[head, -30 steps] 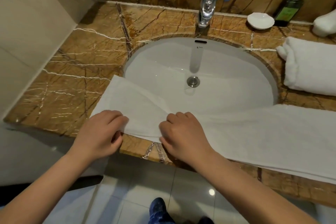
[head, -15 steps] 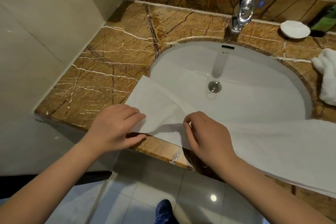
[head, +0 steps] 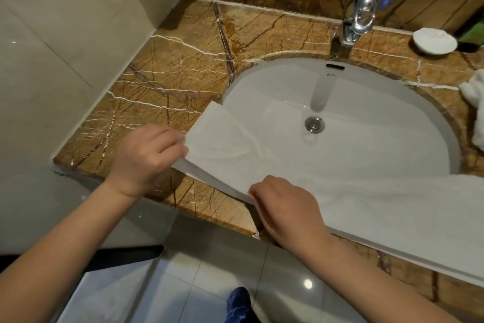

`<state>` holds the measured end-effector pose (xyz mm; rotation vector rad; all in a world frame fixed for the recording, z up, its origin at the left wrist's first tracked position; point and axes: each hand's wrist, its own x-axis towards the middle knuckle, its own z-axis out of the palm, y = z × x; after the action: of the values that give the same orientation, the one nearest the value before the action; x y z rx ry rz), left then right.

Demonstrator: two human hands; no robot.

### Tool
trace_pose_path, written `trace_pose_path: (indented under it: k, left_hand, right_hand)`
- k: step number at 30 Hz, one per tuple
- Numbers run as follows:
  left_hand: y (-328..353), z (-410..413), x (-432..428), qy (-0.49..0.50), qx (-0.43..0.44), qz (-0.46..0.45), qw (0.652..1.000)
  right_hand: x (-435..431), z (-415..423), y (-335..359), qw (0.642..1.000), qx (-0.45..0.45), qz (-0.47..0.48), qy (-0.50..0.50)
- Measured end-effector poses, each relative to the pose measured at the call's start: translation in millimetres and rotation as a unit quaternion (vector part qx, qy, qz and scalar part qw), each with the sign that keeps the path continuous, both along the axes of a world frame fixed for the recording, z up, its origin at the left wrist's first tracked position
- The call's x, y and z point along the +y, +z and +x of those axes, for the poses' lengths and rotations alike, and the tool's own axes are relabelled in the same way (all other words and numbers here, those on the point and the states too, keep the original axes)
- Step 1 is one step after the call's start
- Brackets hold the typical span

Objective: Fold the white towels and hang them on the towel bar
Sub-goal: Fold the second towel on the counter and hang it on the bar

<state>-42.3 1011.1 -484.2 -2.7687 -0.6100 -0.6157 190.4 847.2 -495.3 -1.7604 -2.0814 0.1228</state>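
A flat white cloth towel [head: 366, 204] lay along the front of the brown veined marble desk [head: 170, 81], its left end over the white oval basin [head: 392, 102] sunk in the desk. The left grip [head: 149, 157] was at that end, the right grip [head: 285, 207] on the near edge. Behind the basin stood a chrome tap [head: 362, 16], a small white dish [head: 434, 41] to its right, and a bundled white towel [head: 474, 92] lay at the far right.

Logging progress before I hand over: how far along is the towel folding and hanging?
Done: nothing finished that I can confirm; the towel bar is not clearly in view. In hand: the white towel lies spread over the counter and the front of the sink, the left hand gripping its left end, the right hand pinching its near edge. Left: finish this fold, fold the bunched towel at far right, hang both.
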Motion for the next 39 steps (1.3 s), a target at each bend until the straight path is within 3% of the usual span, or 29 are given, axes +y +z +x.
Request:
trace_pose_path:
  k: [4,7,12,15,19,24,32,39]
  left_hand:
    - [-18,-8,-9,0.095,0.03,-0.106,0.989]
    - [-24,-13,-13,0.143,0.0,-0.166,0.976]
    - [-17,-16,-14,0.199,-0.034,-0.182,0.962]
    - [-16,-10,-19,0.26,-0.025,-0.219,0.94]
    - [-18,-2,-20,0.317,-0.082,-0.289,0.9]
    - [-23,12,-12,0.36,-0.118,-0.363,0.851]
    - [-24,15,-21,0.364,-0.163,-0.38,0.835]
    - [-23,-5,-25,0.371,-0.147,-0.389,0.83]
  right_hand:
    - [2,-12,-16,0.997,-0.05,-0.051,0.008]
    - [3,-11,-13,0.999,0.01,-0.049,-0.015]
    - [9,-15,-5,0.997,0.068,-0.029,0.005]
    - [11,-24,-12,0.995,0.002,-0.102,0.009]
    - [23,-20,-12,0.985,0.083,-0.154,-0.004]
    - [60,-14,0,0.98,0.092,-0.17,0.04]
    - [187,-19,-2,0.993,-0.083,-0.052,0.069]
    - [235,-42,0,0.964,-0.184,-0.072,0.18]
